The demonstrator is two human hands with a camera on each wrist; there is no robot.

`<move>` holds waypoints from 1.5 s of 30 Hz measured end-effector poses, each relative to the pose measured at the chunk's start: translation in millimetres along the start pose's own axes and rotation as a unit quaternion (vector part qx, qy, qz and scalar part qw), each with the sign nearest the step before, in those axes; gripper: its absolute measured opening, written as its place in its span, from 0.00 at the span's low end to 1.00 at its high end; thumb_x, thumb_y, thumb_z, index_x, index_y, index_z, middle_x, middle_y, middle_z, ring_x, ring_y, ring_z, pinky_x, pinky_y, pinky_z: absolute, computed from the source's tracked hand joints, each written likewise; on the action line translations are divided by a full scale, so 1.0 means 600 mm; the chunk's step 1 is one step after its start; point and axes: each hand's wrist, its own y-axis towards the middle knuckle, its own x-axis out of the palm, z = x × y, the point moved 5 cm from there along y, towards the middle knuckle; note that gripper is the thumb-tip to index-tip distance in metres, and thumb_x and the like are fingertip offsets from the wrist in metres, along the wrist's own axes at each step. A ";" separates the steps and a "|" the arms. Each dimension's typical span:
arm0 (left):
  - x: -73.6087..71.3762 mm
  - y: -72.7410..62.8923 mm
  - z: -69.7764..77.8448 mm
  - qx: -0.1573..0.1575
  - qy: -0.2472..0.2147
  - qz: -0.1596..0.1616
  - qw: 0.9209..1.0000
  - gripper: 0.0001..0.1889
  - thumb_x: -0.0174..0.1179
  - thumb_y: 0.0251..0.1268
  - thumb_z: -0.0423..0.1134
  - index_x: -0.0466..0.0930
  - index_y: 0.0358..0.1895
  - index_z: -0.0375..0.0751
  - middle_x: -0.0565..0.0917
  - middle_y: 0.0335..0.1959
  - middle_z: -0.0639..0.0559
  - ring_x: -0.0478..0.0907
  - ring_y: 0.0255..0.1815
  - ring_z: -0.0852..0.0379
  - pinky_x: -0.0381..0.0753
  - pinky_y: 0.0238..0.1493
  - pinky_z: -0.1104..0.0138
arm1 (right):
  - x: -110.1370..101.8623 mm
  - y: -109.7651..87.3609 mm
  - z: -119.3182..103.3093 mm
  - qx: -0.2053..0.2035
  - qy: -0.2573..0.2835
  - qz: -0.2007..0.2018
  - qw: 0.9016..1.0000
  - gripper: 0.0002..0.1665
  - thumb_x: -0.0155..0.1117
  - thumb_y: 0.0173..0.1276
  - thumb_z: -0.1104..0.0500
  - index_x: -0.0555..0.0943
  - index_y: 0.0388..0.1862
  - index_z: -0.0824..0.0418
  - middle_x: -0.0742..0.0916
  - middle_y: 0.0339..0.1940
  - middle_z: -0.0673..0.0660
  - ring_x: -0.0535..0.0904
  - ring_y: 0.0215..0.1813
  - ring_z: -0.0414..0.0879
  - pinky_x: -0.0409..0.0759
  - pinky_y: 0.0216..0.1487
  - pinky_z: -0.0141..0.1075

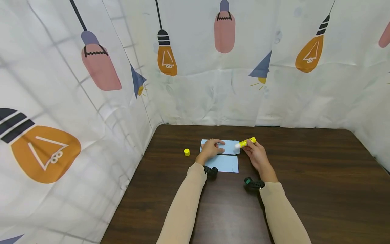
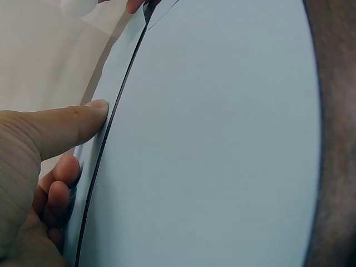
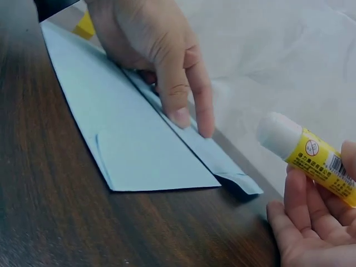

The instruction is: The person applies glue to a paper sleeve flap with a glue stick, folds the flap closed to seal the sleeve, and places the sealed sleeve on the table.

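Note:
My left hand presses on the farther of two light blue paper pieces, thumb and fingers spread over it. In the left wrist view its thumb lies straight beside the thin dark gap between the pieces. The nearer blue piece lies flat just below, partly behind the left wrist. My right hand holds an uncapped yellow glue stick tilted, its white end pointing left over the farther piece's right end. That right end curls up slightly in the right wrist view.
A yellow glue cap stands on the dark wooden table, left of the papers. Behind the table and along its left hangs a white curtain printed with lamps. A dark band with a small device sits on each wrist.

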 end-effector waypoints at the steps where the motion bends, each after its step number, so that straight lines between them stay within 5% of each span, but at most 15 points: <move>1: 0.000 0.000 0.000 0.000 -0.001 -0.001 1.000 0.14 0.70 0.67 0.44 0.88 0.54 0.57 0.71 0.27 0.59 0.68 0.33 0.59 0.55 0.67 0.45 | -0.001 -0.001 -0.001 0.002 0.007 -0.005 1.000 0.15 0.54 0.81 0.50 0.71 0.56 0.58 0.82 0.41 0.45 0.79 0.46 0.37 0.77 0.60 0.28; 10: -0.001 -0.003 0.001 -0.007 -0.003 -0.004 1.000 0.14 0.70 0.67 0.45 0.87 0.54 0.57 0.72 0.28 0.58 0.68 0.33 0.58 0.53 0.72 0.42 | -0.009 -0.009 0.000 0.017 0.087 -0.049 0.995 0.11 0.50 0.83 0.51 0.70 0.56 0.55 0.80 0.47 0.48 0.77 0.54 0.41 0.69 0.75 0.37; 16: 0.000 -0.002 -0.001 -0.012 0.008 -0.002 1.000 0.14 0.70 0.67 0.46 0.88 0.54 0.58 0.72 0.29 0.58 0.68 0.34 0.58 0.56 0.63 0.47 | -0.018 -0.011 -0.001 0.033 0.152 -0.070 0.985 0.08 0.50 0.82 0.51 0.70 0.51 0.53 0.80 0.47 0.48 0.75 0.58 0.44 0.57 0.82 0.42; 26: 0.000 -0.003 0.000 -0.008 0.005 -0.009 1.000 0.14 0.69 0.68 0.45 0.87 0.55 0.58 0.73 0.28 0.58 0.68 0.36 0.57 0.52 0.72 0.41 | -0.038 -0.010 -0.008 0.075 0.245 -0.064 0.965 0.06 0.51 0.81 0.52 0.72 0.49 0.53 0.81 0.46 0.50 0.74 0.56 0.42 0.70 0.68 0.35; 35: 0.002 -0.001 0.006 -0.014 0.061 -0.004 0.998 0.14 0.69 0.68 0.48 0.86 0.55 0.61 0.75 0.31 0.58 0.70 0.39 0.57 0.59 0.57 0.52 | -0.052 -0.009 -0.007 0.102 0.309 -0.066 0.943 0.09 0.55 0.79 0.53 0.68 0.52 0.50 0.78 0.51 0.53 0.76 0.57 0.44 0.69 0.71 0.35; 45: -0.001 -0.006 0.026 0.000 0.123 0.005 0.992 0.14 0.68 0.69 0.47 0.85 0.55 0.60 0.79 0.28 0.58 0.73 0.32 0.59 0.65 0.54 0.56 | -0.058 -0.008 -0.006 0.099 0.327 -0.086 0.936 0.10 0.53 0.81 0.53 0.67 0.55 0.51 0.80 0.51 0.54 0.77 0.56 0.45 0.71 0.68 0.37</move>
